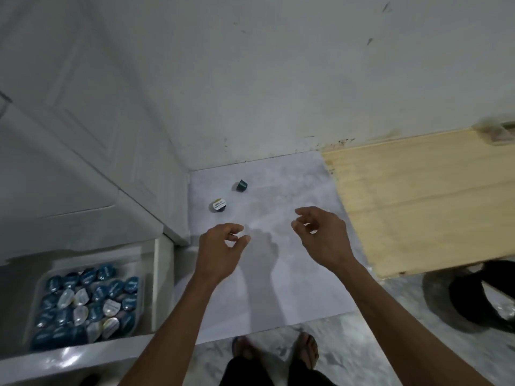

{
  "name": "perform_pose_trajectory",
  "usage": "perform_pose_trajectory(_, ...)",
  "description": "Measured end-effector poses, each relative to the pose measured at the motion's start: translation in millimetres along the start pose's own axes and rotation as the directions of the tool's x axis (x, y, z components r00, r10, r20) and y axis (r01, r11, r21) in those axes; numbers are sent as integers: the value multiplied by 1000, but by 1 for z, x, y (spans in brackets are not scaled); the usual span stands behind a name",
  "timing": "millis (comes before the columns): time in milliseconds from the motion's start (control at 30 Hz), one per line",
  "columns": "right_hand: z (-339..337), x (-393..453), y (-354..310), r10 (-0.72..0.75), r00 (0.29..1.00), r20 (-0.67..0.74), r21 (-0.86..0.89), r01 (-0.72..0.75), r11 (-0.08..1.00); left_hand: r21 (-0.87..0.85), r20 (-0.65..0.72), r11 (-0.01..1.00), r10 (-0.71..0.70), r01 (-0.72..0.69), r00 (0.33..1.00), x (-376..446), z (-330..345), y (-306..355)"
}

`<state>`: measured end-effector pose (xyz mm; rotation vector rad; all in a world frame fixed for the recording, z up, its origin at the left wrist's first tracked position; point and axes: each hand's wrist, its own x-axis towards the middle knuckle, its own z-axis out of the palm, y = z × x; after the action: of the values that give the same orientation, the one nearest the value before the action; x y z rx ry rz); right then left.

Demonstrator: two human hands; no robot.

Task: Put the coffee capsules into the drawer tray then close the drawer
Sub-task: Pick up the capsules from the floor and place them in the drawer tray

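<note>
Capsules, two, loose on pale floor sheet near wall corner: dark one tipped on side, further back; foil-top one just in front and to its left, label face up. Well apart from each other, not touching.

Left hand over sheet, just below foil-top capsule, not touching it. Fingers loosely curled, thumb and forefinger w/ narrow gap, holding nothing. Right hand at similar height, to the right, apart from left. Fingers relaxed and part curled, thumb separate, nothing in grip. Both forearms bare, reaching fwd from bottom of view.

Drawer pulled out at lower left, white front edge nearest camera. Clear tray inside, heaped w/ capsules, mostly teal foil tops, several silver-white ones mixed in. Exact count unclear, motion blur.

White cabinet above and behind drawer, side panel running to wall. Scuff marks on wall, dark specks along base.

Wood board flat on floor to the right, touching right edge of sheet. Dark round item at far right, partly out of frame, can't tell what. Feet in sandals at bottom centre on marbled floor.
</note>
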<state>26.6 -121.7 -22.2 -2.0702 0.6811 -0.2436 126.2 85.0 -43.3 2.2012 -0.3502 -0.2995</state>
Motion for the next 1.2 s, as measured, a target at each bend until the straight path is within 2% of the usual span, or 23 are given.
perform_pose_trajectory(167,29,42,0,-18,996,90,6,17,1000,16,-33,998,-65,65,997,31,8,-18)
perform_pose_trajectory(333,62,86,-6,18,987,161,-17,-15,1000,36,-163,989,-134,142,977,76,15,-38)
perform_pose_trajectory(467,93,128,-12,23,976,216,-95,-3,995,97,-222,988,-92,116,971,111,18,-53)
perform_pose_trajectory(633,137,167,-9,-53,949,310,-253,136,958,230,-218,966,-67,117,974,128,33,-83)
perform_pose_trajectory(800,171,194,12,-116,902,415,-325,266,908,213,-236,955,-155,207,959,136,52,-102)
perform_pose_trajectory(867,178,197,22,-170,906,388,-312,303,900,237,-266,949,-143,208,953,137,57,-105)
perform_pose_trajectory(1000,183,192,42,-292,928,233,-245,347,905,204,-330,970,-61,134,942,131,63,-110)
perform_pose_trajectory(1100,186,185,57,-290,954,74,-223,299,928,134,-354,990,5,45,935,126,65,-116)
perform_pose_trajectory(1200,182,181,67,-351,935,50,-152,355,923,93,-378,995,69,-36,923,124,68,-121)
